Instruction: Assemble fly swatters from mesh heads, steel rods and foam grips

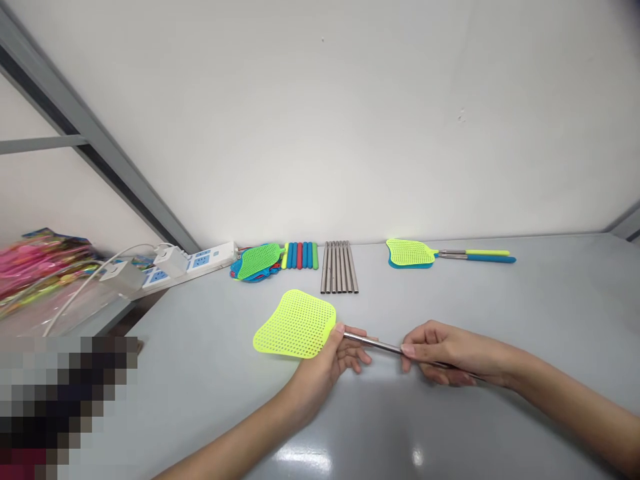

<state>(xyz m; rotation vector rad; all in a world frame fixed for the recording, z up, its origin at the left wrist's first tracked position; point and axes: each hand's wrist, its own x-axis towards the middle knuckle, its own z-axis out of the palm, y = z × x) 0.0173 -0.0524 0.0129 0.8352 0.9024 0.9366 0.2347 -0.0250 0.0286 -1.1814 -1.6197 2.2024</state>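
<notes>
My left hand [336, 353] pinches the neck of a yellow fly swatter head [295, 323], where a metal rod [374, 343] joins it. The other fingers of that hand are loosely spread beneath the rod. Farther along, my right hand [440, 355] is closed around the same rod with thumb and fingers. Past the right palm a thin dark end of the rod shows near the wrist. No coloured grip is visible on this rod. The swatter is held above the grey table, its mesh head to the left.
At the back lie a pile of swatter heads with a green one [261, 261] on top, a row of coloured grips [299, 256], several metal rods [340, 268] and two swatters with grips [411, 253]. A power strip [200, 261] with chargers and a cable, and bagged goods [45, 267], are left.
</notes>
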